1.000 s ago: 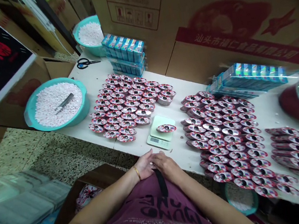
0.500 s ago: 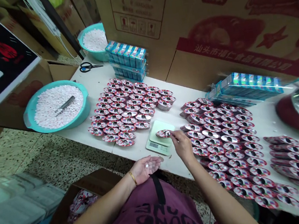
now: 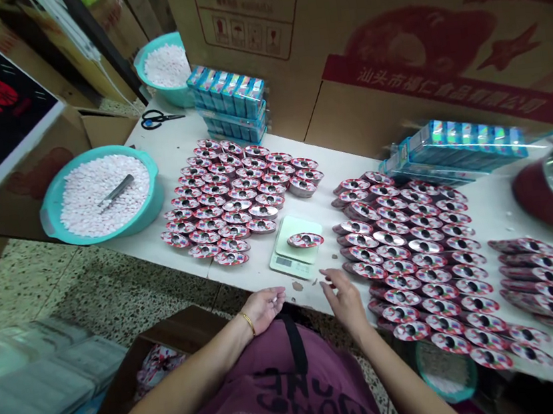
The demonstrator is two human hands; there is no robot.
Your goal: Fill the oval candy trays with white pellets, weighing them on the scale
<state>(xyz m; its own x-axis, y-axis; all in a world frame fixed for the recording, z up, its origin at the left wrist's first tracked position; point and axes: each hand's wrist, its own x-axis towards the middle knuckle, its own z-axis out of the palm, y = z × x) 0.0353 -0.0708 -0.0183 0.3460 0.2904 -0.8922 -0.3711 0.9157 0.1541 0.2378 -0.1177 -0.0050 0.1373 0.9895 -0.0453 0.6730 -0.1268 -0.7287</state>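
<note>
Item: one red-and-white pouch (image 3: 305, 240), centre of frame, lying on the scale (image 3: 293, 225); not held. Pouch groups stand left and right of it.

Right hand (image 3: 344, 298): withdrawn since half a second ago from the pouch to the table (image 3: 257, 273) edge, lower right of centre; fingers parted, nothing seen held.

Left hand (image 3: 263, 309): lower centre; previously flat with a white piece on the palm, now loosely curled; whether the piece is kept cannot be told.

Judgement: handling of the pouch seems paused, perhaps for a reading.
</note>
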